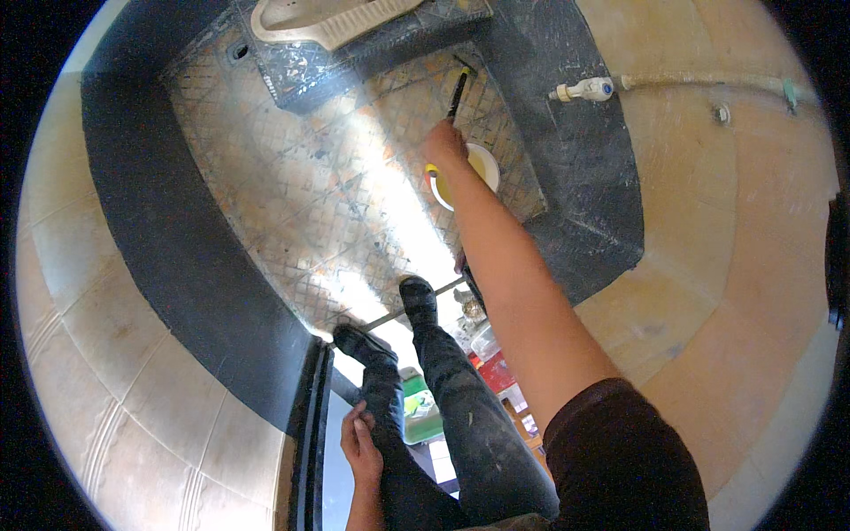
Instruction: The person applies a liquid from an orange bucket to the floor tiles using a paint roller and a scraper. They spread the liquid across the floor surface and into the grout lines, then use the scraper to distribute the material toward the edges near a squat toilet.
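Paintbrush (458, 92) with a dark handle is gripped in the closed right hand (444, 144), stretched far out over the patterned floor tiles (301, 195) above a white bowl (482, 168). From such a long reach, I judge, drips could miss the bowl, or balance could fail, because the left hand (361, 447) only rests closed on the knee.

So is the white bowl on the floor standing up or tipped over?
Standing up. The white bowl sits flat on the tiled floor with its round opening facing up, partly hidden behind the right hand, which holds a dark brush.
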### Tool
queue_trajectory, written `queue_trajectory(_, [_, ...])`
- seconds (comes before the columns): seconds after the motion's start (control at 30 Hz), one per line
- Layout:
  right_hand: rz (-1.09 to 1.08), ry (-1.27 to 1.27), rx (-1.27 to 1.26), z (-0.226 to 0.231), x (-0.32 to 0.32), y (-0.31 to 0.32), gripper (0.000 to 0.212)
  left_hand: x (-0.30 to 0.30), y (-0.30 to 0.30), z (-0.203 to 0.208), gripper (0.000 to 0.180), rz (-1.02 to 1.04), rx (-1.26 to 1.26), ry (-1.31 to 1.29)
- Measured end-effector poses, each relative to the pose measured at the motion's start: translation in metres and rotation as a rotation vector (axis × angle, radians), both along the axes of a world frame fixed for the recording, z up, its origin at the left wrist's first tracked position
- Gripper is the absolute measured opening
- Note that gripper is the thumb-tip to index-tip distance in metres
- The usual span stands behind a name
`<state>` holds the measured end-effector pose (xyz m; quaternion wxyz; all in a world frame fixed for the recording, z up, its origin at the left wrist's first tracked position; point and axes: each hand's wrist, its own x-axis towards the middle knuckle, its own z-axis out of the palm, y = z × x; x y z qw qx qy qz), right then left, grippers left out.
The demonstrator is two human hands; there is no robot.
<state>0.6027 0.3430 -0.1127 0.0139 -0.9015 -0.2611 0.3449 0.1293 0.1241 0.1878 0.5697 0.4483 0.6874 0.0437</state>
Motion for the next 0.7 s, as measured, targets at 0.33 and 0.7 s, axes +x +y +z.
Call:
queue_trajectory(0.33, [-1.315, 0.554, 0.559, -0.028, -0.074, 0.096, 0.036, 0.035, 0.029, -0.163, 0.055, 0.118, -0.144, -0.236])
queue_trajectory(0.7, [0.189, 0.225, -0.212, -0.136, 0.010, 0.081, 0.010, 0.054, 0.055, -0.243, 0.051, 0.060, -0.541, -0.269])
